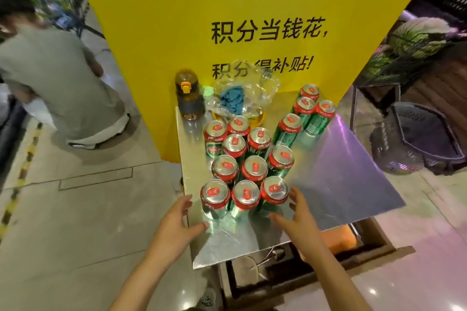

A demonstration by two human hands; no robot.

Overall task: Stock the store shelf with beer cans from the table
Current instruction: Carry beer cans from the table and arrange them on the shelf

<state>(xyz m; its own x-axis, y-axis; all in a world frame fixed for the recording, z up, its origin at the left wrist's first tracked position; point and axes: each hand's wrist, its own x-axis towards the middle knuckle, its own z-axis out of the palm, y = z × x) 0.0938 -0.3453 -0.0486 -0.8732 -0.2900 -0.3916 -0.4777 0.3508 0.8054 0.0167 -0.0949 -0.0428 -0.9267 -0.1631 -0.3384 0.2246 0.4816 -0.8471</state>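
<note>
Several green beer cans with red tops stand upright on a shiny metal table (341, 174). The nearest row holds three cans: left can (214, 197), middle can (244, 199), right can (273, 193). More cans cluster behind them, and a smaller group (309, 111) stands at the back right. My left hand (177, 222) hovers with spread fingers just left of the front row. My right hand (297, 214) is held with relaxed fingers just right of it. Neither hand holds anything. No store shelf is in view.
A brown water bottle (188, 98) with an orange cap and a clear plastic bag (242, 93) with blue cloth sit at the table's back. A yellow sign (227, 20) rises behind. A person (50, 70) stands at the left on the tiled floor. A dark basket (417, 139) sits right.
</note>
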